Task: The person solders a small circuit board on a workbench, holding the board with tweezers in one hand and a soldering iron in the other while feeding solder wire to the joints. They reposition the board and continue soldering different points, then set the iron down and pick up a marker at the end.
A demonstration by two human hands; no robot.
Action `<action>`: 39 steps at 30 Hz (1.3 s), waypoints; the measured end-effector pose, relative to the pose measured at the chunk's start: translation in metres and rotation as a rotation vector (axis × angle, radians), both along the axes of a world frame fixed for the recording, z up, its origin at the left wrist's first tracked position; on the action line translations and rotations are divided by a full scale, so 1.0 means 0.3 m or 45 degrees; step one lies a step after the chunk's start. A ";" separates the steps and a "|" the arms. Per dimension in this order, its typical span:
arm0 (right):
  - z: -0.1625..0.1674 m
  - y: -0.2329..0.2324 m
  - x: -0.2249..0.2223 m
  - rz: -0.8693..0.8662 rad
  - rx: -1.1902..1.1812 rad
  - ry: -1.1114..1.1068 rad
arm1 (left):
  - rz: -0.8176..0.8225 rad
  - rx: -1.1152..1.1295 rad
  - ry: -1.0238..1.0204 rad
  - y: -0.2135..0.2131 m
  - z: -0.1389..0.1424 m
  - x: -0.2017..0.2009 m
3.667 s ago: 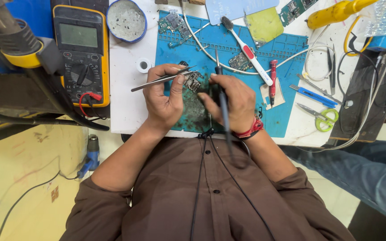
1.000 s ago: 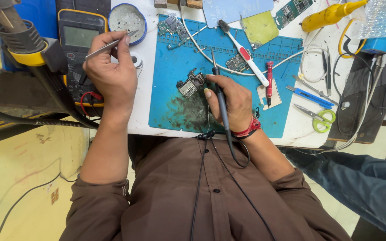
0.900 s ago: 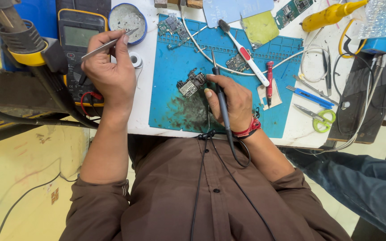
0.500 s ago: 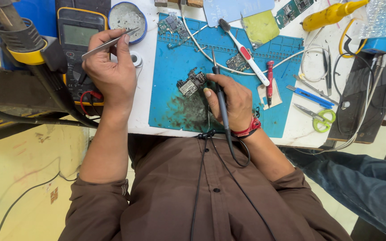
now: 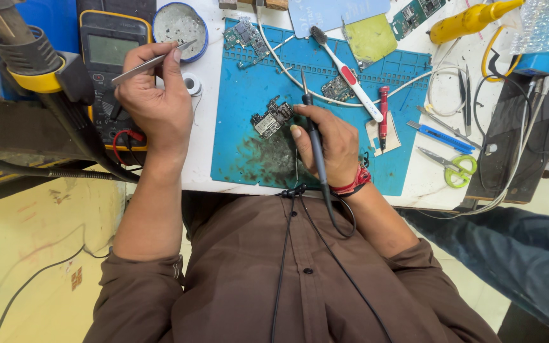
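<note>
- Right now your left hand (image 5: pixel 154 105) pinches a pair of metal tweezers (image 5: pixel 150 61) between thumb and fingers, tips aimed at the round blue-rimmed tin (image 5: pixel 180 24) at the top of the bench; whether the tips touch what is in it, you cannot tell.
- Those tweezers look thin, light and springy, so a grip near the middle of the legs, as you have it, likely gives the best control of the tips.
- Your right hand (image 5: pixel 325 143) is wrapped around a slim black soldering iron (image 5: pixel 311 127) like a pen, tip up and just beside the small circuit board (image 5: pixel 273 118) on the blue work mat (image 5: pixel 249 76).
- Judge that board light, stiff and fragile: take it by its edges only, since its face is crowded with small parts.
- The iron's black cord (image 5: pixel 325 241) runs down over your brown shirt and could drag on the hand.
- Further out on the mat lie a second small board (image 5: pixel 337 87), a toothbrush with a red and white handle (image 5: pixel 346 72) and a red screwdriver (image 5: pixel 383 109); a white cable (image 5: pixel 287 70) curves across it.
- Beyond the mat to the right sit green-handled scissors (image 5: pixel 455 166) and a blue cutter (image 5: pixel 441 133).
- By your left hand stand a yellow multimeter (image 5: pixel 106 57) and a small solder spool (image 5: pixel 192 83), both close enough to crowd the wrist.
</note>
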State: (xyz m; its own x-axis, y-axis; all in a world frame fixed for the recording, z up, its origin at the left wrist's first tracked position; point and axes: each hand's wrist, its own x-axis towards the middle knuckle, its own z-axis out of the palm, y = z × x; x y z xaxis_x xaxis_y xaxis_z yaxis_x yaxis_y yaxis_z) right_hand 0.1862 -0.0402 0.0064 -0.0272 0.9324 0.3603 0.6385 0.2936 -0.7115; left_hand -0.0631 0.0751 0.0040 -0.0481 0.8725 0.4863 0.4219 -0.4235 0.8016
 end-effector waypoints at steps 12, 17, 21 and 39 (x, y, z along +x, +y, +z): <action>-0.069 -0.023 0.020 -0.165 0.033 0.394 | -0.167 -0.119 -0.337 -0.099 -0.008 0.043; -0.099 -0.044 0.034 -0.213 0.076 0.443 | -0.375 -0.316 -0.320 -0.208 -0.016 0.156; -0.087 -0.061 0.051 -0.192 -0.002 0.429 | -0.373 -0.390 -0.254 -0.240 -0.018 0.195; -0.037 -0.049 0.033 -0.060 0.001 0.271 | -0.303 -0.297 -0.223 -0.233 -0.033 0.199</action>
State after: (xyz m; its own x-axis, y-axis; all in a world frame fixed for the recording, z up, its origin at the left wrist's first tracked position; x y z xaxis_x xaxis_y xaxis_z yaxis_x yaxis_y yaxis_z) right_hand 0.1960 -0.0549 -0.0046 0.0930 0.9306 0.3540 0.4870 0.2676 -0.8314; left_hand -0.0033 0.0054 -0.0059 0.1050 0.9556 0.2755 0.1818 -0.2908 0.9394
